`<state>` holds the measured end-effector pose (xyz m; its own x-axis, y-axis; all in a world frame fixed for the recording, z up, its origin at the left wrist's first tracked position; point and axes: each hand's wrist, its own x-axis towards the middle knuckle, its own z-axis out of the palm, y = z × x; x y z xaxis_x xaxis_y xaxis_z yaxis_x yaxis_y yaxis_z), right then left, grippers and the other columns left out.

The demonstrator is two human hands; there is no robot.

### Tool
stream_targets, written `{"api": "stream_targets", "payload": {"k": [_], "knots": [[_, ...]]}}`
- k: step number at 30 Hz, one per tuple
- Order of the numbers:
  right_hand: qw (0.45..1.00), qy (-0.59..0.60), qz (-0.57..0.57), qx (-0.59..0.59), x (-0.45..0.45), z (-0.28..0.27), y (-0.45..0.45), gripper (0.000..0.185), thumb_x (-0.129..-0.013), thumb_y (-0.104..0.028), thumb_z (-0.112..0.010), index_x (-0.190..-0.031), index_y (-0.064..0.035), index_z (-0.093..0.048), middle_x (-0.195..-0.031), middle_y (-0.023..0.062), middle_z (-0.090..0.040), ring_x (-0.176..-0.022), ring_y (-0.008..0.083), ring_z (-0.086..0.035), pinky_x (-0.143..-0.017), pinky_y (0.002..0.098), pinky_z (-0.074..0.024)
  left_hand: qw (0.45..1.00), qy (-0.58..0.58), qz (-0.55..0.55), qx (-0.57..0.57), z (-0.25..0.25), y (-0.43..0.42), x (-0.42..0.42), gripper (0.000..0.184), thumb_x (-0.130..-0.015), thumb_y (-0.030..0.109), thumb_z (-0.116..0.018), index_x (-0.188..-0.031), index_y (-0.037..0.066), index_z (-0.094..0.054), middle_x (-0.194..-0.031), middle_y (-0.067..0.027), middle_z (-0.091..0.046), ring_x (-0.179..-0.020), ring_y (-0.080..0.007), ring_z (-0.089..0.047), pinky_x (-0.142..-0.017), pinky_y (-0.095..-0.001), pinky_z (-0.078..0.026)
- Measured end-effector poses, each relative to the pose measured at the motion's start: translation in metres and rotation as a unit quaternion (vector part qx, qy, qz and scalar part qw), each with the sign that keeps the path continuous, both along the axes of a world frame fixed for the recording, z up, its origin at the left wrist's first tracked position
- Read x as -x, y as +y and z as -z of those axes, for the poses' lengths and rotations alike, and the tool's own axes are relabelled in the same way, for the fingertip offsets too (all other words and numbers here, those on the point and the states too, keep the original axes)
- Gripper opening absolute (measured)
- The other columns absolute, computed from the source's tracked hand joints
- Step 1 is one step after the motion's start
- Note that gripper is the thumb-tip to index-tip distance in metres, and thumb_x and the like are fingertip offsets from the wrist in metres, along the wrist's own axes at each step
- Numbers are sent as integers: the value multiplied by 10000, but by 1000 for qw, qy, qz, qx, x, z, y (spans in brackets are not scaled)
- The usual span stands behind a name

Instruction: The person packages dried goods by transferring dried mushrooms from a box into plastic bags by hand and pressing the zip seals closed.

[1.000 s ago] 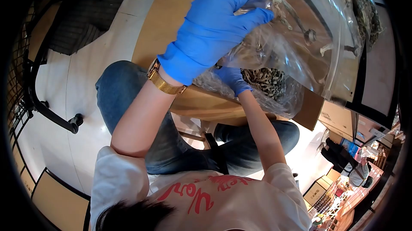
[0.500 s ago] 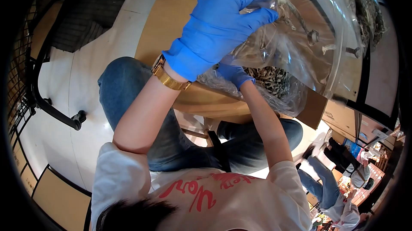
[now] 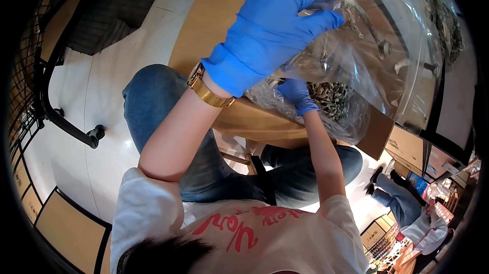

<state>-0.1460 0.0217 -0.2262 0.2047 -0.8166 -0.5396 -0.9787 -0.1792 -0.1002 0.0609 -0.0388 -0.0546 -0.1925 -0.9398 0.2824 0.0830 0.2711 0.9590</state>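
My left hand (image 3: 288, 32), in a blue glove, grips the upper edge of a large clear plastic bag (image 3: 377, 78). Several long-stemmed dried mushrooms (image 3: 384, 49) show through its film. Below it, my gloved right hand (image 3: 298, 96) reaches into a second clear bag (image 3: 356, 121), which lies open at the table edge. That bag holds a heap of shredded dried brown-grey pieces (image 3: 331, 98), apparently dried mushroom too. The right fingers are hidden behind plastic and the left hand, so what they hold cannot be seen.
Both bags are over a round-edged wooden table (image 3: 204, 24). A cardboard flap (image 3: 376, 139) juts out on the right. More dried mushrooms (image 3: 448, 24) are bagged at the far right. A wheeled black frame (image 3: 94, 134) stands left; another person (image 3: 407, 208) is at lower right.
The whole view has shifted slightly, so the table and bags appear farther right. My right hand has moved a little right and nearer me. The left hand keeps its grip on the bag.
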Motion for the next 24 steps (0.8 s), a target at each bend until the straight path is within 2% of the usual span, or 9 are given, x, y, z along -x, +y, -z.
{"api": "stream_targets", "payload": {"k": [1,4,9,11,12,14,18,22,24], "knots": [[988,-127,51,66,18,24,7,302,-693,-184,-733,-934,-19,-653,-947,169,-636,-851,309,-609,-759,395,-503,1000,0,1,0,0,0,0,407,-840,155,-717,-1189,-21,-604,-1086,-94,-656,-998,-141,-613,-906,-264,-489],[948,-265,110,138,27,30,13,316,-672,-137,-736,-959,-28,-660,-979,152,-637,-870,283,-605,-794,378,-502,1000,-6,4,1,1,0,2,406,-843,151,-712,-1196,-15,-601,-1087,-93,-657,-1001,-143,-615,-900,-262,-494],[942,-245,99,208,20,6,15,354,-649,-106,-739,-986,-28,-664,-1021,122,-627,-918,248,-599,-858,352,-490,1000,-13,6,-5,1,2,4,415,-847,140,-706,-1220,1,-590,-1093,-90,-657,-1006,-142,-616,-904,-267,-500],[964,-199,137,107,29,8,16,719,-620,-129,-762,-1267,-2,-475,-1174,217,-515,-1000,344,-576,-879,383,-483,1000,-7,9,-3,3,2,5,414,-848,141,-705,-1221,3,-590,-1097,-91,-657,-1010,-143,-615,-907,-267,-499],[964,-198,139,108,33,7,16,719,-620,-129,-762,-1267,-2,-475,-1174,217,-515,-1000,344,-576,-879,383,-483,1000,-2,10,-1,4,2,5,413,-849,141,-704,-1222,4,-590,-1100,-92,-656,-1015,-143,-615,-910,-267,-499],[949,-202,207,123,41,3,17,434,-682,-178,-756,-1046,-10,-588,-1161,200,-514,-1009,348,-568,-915,393,-460,1000,9,14,-4,5,2,6,412,-849,143,-704,-1220,5,-591,-1102,-93,-655,-1018,-143,-614,-911,-268,-499],[918,-124,150,345,77,1,7,558,-663,-39,-720,-1200,-19,-573,-1065,121,-612,-905,239,-601,-875,367,-493,1000,-9,8,2,4,3,6,408,-845,144,-708,-1212,5,-598,-1094,-99,-657,-1020,-143,-613,-913,-273,-500],[914,-160,145,345,117,-24,13,607,-745,-45,-680,-1315,-14,-474,-1125,146,-591,-982,224,-605,-809,317,-526,999,-12,16,33,6,2,6,399,-846,154,-705,-1197,-7,-604,-1073,-104,-663,-1009,-145,-616,-887,-278,-508],[874,-215,194,389,106,-58,21,474,-767,-105,-701,-1215,-36,-560,-1137,127,-550,-1086,242,-539,-862,339,-491,996,-70,9,46,5,3,7,392,-843,161,-700,-1189,-1,-610,-1038,-119,-673,-986,-165,-635,-858,-281,-511]]}}
